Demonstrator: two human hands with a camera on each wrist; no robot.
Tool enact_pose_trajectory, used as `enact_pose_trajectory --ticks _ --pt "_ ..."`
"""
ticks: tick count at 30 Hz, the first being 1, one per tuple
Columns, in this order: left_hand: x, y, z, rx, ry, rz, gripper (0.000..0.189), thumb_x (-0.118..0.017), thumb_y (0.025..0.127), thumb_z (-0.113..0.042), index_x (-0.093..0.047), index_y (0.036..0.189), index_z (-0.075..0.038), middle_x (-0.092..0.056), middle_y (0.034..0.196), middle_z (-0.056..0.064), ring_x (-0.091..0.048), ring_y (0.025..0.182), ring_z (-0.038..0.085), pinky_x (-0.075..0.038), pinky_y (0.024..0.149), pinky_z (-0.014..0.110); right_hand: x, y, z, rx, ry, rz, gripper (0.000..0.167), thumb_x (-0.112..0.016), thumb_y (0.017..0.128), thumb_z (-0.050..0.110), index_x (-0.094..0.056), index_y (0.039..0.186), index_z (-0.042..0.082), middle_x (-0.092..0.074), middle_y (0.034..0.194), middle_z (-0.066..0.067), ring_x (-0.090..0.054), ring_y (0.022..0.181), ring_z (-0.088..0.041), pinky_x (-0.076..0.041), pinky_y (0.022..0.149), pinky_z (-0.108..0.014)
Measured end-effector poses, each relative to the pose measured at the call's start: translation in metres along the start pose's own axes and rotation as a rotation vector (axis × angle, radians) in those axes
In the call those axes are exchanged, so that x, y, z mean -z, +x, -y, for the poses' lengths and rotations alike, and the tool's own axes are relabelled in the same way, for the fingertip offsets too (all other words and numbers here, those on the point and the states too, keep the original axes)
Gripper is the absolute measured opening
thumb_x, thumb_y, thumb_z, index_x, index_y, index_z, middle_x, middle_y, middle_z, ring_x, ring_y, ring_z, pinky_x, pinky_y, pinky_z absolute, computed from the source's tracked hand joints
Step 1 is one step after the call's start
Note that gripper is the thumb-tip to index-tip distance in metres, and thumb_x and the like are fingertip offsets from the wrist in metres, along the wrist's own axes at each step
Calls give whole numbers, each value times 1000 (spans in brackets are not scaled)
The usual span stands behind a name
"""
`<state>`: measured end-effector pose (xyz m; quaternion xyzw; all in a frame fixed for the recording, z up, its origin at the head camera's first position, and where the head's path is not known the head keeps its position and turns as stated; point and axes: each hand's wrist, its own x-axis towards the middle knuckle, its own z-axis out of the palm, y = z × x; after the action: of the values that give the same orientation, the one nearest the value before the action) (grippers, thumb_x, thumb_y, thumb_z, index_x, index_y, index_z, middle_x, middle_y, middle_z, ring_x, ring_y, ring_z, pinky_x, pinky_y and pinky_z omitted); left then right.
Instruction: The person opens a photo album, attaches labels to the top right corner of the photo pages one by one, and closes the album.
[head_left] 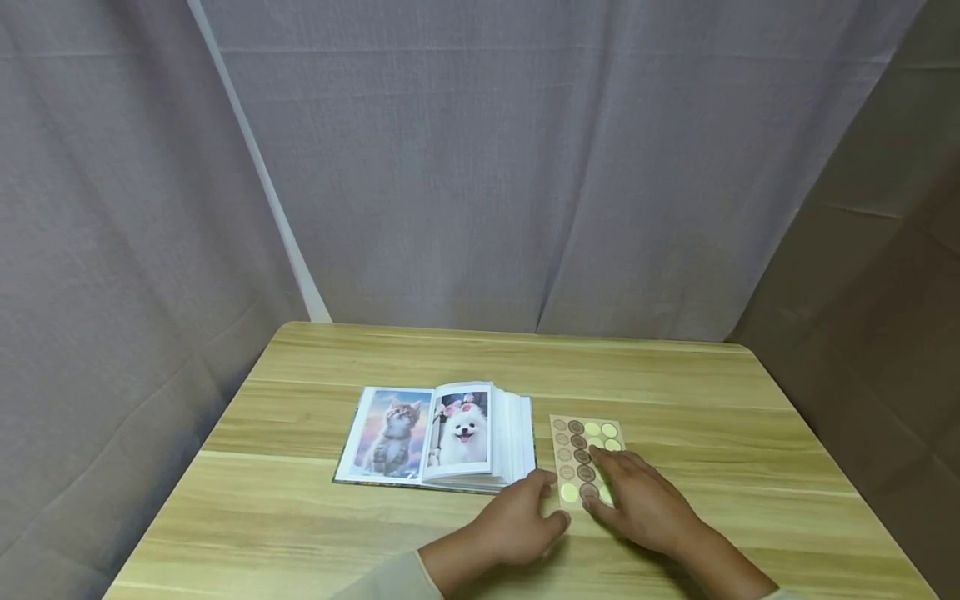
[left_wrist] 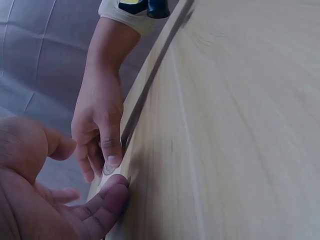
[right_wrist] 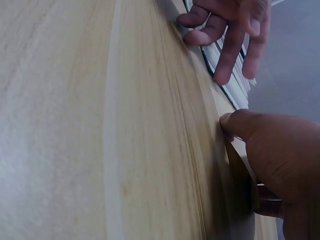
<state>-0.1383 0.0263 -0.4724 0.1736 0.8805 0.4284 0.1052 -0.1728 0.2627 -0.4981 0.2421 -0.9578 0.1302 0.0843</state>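
Note:
A sheet of round stickers [head_left: 564, 455], with brown printed and pale yellow circles, lies on the wooden table. My right hand [head_left: 647, 504] holds it by its right side, thumb near the front edge and fingers spread farther back. In the right wrist view, the edge of the sheet [right_wrist: 240, 172] bows up between thumb and fingers. My left hand [head_left: 517, 523] is at the sheet's left side with thumb and fingers apart, holding nothing; whether a fingertip touches the sheet, I cannot tell. An open photo album [head_left: 495, 471] lies just beyond the left hand.
The album shows a kitten photo [head_left: 393, 437] on its left page and a white dog photo [head_left: 461, 429] on its right. Grey curtains [head_left: 450, 167] hang behind and beside the wooden table [head_left: 300, 533].

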Motion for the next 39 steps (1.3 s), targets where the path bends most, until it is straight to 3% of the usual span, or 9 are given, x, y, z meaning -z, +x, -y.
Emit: enact_pose_trajectory --ticks 8,13,24,29,34,39 --pt "-7 12 -5 75 -73 -41 60 -69 93 -27 -49 143 -1 -67 127 18 -62 121 31 -48 104 44 -3 -1 1 10 -4 -4 74 -79 88 44 -55 144 1 -65 132 -15 -59 123 -32 -49 101 -51" --pt "-12 16 -6 77 -80 -68 60 -70 92 -25 -49 143 0 -67 125 18 -63 119 29 -50 101 43 -3 -2 2 23 -3 -24 73 -80 87 42 -56 143 2 -65 131 -15 -59 123 -33 -50 101 -51" --pt "-17 20 -5 26 -219 -181 51 -68 86 -4 -54 135 1 -66 100 5 -62 85 11 -53 80 29 -1 -5 2 5 18 -11 74 -80 86 43 -56 144 4 -63 135 -14 -56 128 -34 -48 102 -54" --pt "-20 23 -4 39 -337 -223 52 -67 84 6 -53 134 2 -63 96 0 -59 78 5 -52 71 24 0 -7 1 30 19 -50 75 -81 86 44 -56 145 6 -61 139 -14 -54 131 -37 -48 101 -56" --pt "-23 24 -7 62 -496 -252 56 -66 79 12 -53 132 3 -61 93 -2 -57 75 7 -52 66 21 3 -9 2 75 19 -98 72 -81 86 42 -57 144 7 -60 140 -11 -53 131 -35 -49 100 -54" --pt "-23 26 -9 50 -627 -256 46 -60 71 20 -61 115 5 -58 88 5 -54 72 9 -48 60 18 6 -10 5 123 19 -147 70 -83 84 40 -59 141 8 -60 140 -9 -55 130 -30 -51 99 -50"
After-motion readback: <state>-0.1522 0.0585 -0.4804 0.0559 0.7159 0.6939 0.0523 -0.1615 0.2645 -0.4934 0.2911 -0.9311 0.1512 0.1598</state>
